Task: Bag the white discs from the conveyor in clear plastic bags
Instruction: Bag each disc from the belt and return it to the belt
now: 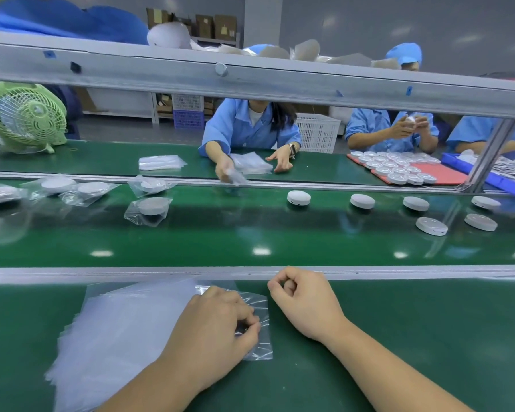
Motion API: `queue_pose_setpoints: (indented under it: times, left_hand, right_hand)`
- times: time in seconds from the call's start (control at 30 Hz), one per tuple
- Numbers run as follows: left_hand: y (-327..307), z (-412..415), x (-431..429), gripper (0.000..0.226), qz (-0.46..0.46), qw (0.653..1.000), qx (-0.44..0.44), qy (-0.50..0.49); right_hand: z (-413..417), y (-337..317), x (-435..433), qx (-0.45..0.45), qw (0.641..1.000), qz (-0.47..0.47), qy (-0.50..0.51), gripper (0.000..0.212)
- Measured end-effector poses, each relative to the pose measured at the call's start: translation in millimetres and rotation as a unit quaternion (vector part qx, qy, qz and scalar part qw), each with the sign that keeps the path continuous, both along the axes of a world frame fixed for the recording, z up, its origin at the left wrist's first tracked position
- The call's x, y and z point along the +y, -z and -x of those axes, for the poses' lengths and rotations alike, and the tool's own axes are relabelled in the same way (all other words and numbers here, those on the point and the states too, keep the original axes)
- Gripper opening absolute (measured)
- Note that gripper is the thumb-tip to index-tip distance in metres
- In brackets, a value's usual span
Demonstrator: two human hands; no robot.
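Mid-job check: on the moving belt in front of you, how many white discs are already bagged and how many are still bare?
On the conveyor:
Bagged white discs: 5
Bare white discs: 6
Total: 11

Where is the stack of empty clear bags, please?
In the head view the bag stack lies lower left on the near green bench, under the left hand, which pinches the top bag.
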State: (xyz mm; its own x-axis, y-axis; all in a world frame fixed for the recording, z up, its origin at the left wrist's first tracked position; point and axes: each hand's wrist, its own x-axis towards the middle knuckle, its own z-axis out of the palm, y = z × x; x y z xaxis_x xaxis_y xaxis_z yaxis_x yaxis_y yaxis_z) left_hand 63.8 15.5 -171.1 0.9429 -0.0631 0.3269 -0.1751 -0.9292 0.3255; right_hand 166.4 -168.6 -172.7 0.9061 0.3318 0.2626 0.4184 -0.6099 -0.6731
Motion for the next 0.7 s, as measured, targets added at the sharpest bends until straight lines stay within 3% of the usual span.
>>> queue_pose_setpoints:
  times: [0.7]
  left_hand:
    - [-0.9, 1.1, -3.1, 0.052, -0.036, 0.999, 0.016, -0.007]
  right_hand:
    - [-1.0, 0.4, -0.5, -0.007, 1.0, 0.001, -0.006, 0.017]
